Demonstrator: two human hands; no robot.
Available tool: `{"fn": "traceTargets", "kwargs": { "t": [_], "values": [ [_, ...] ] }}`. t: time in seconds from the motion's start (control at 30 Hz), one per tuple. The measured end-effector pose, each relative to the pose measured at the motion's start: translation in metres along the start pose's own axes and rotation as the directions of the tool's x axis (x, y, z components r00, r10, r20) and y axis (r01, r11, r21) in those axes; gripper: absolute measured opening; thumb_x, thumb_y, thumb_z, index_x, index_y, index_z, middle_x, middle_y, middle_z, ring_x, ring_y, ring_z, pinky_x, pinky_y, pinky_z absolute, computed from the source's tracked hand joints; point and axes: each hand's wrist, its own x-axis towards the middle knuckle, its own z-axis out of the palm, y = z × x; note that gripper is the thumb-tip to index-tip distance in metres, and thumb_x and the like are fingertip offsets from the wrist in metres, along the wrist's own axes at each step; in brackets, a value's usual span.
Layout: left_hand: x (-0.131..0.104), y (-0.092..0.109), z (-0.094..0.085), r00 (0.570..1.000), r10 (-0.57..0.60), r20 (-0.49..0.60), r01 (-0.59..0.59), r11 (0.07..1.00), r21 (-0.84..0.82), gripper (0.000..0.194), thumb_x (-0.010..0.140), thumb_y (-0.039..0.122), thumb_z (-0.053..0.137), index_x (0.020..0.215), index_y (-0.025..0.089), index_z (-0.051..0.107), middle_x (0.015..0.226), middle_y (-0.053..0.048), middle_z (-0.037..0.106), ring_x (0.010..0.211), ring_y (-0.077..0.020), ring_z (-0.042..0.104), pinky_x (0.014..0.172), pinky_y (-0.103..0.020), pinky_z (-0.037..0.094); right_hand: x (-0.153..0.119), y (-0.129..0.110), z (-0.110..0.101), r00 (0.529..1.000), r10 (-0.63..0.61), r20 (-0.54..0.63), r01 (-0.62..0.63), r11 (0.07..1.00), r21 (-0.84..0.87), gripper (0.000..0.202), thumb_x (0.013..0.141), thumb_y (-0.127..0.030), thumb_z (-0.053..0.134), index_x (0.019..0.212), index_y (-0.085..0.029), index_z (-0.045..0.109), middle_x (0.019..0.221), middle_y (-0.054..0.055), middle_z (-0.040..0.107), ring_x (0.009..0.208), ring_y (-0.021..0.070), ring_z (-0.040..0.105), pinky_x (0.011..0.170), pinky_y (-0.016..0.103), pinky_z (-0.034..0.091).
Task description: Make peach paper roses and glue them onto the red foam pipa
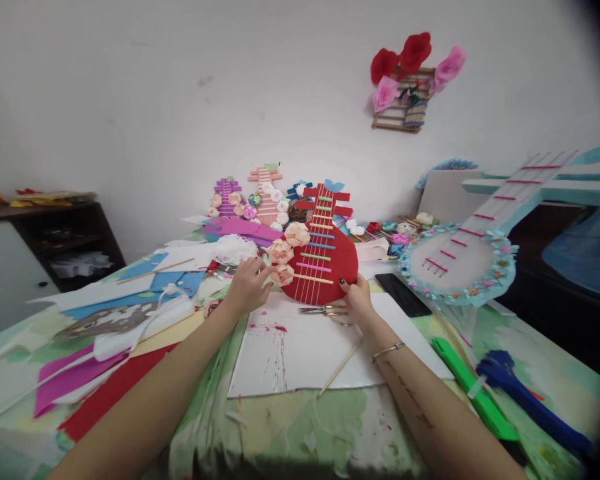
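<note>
A red paper lute (347, 257) stands upright over the white board, with pale strings and coloured strips across its front. Peach paper flowers (297, 234) line its left edge, and blue leaf shapes top it. My right hand (359, 300) grips the lower right edge, thumb in front and fingers hidden behind. At the lowest peach flower (283, 275), my left hand (251, 285) has its thumb and fingers curled at the left side; their exact contact is partly hidden. Below the lute, scissors (325, 311) lie on the white board (305, 360) near a thin wooden stick (341, 367).
On the right are a black phone (403, 295), a green cutter (473, 387), a blue-handled tool (533, 403) and a large pale-blue lute (455, 260). Coloured sheets and a glue gun (147, 320) crowd the left. Smaller paper lutes (267, 193) lean against the wall.
</note>
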Motion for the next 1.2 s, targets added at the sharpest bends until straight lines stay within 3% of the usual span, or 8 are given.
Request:
{"fn": "traceTargets", "kwargs": {
  "t": [0.27,0.53,0.8,0.9,1.03,1.2],
  "values": [
    [0.001,0.001,0.001,0.997,0.058,-0.051,-0.058,0.998,0.011,0.017,0.083,0.02,0.052,0.095,0.019,0.064,0.079,-0.007,0.051,0.075,-0.0215,0.044,0.069,-0.034,0.037,0.002,0.001,0.0,1.0,-0.005,-0.001,0.005,1.0,0.013,0.032,0.053,-0.018,0.062,0.085,-0.018,0.057,0.084,0.004,0.07,0.076,0.0211,0.063,0.068,0.037,0.053],
    [-0.001,-0.002,0.005,0.996,0.088,0.012,-0.088,0.994,0.066,0.031,0.08,0.013,0.052,0.108,0.021,0.062,0.085,-0.009,0.053,0.079,-0.0231,0.046,0.071,-0.035,0.038,0.002,0.003,-0.002,1.0,-0.001,0.009,0.001,1.0,0.004,0.032,0.056,-0.017,0.062,0.087,-0.019,0.058,0.085,0.004,0.07,0.075,0.0213,0.064,0.066,0.038,0.054],
    [0.0,-0.001,0.014,0.997,0.054,-0.064,-0.055,0.998,-0.014,0.014,0.085,0.014,0.048,0.089,0.016,0.062,0.082,-0.007,0.05,0.076,-0.0191,0.045,0.068,-0.03,0.041,0.005,0.004,-0.002,1.0,-0.011,0.007,0.011,1.0,-0.015,0.034,0.055,-0.018,0.063,0.089,-0.018,0.059,0.084,0.004,0.07,0.078,0.0216,0.064,0.069,0.037,0.054],
    [-0.001,0.0,0.017,0.996,0.046,-0.073,-0.049,0.998,-0.037,0.015,0.087,0.014,0.046,0.09,0.018,0.061,0.08,-0.004,0.048,0.074,-0.0158,0.046,0.066,-0.026,0.043,0.004,0.004,-0.002,1.0,-0.001,0.006,0.001,1.0,-0.019,0.034,0.055,-0.018,0.062,0.09,-0.018,0.059,0.083,0.003,0.07,0.078,0.0213,0.064,0.07,0.037,0.054],
    [-0.005,0.002,0.02,0.999,0.001,-0.043,-0.007,0.992,-0.126,0.021,0.085,0.009,0.047,0.101,0.018,0.058,0.101,-0.007,0.05,0.069,-0.0109,0.05,0.062,-0.023,0.046,0.002,0.002,-0.001,1.0,0.017,-0.003,-0.017,1.0,-0.015,0.035,0.054,-0.016,0.061,0.089,-0.018,0.059,0.084,0.002,0.07,0.077,0.0202,0.064,0.07,0.036,0.054],
    [-0.007,0.005,0.022,0.999,-0.026,-0.024,0.019,0.962,-0.273,0.017,0.081,0.011,0.057,0.098,0.016,0.057,0.124,-0.015,0.043,0.069,-0.0102,0.055,0.071,-0.031,0.053,0.001,-0.001,0.0,0.999,0.037,0.0,-0.037,0.999,-0.009,0.034,0.055,-0.015,0.061,0.089,-0.018,0.058,0.083,0.003,0.07,0.076,0.02,0.065,0.068,0.036,0.054]
  ]
}}
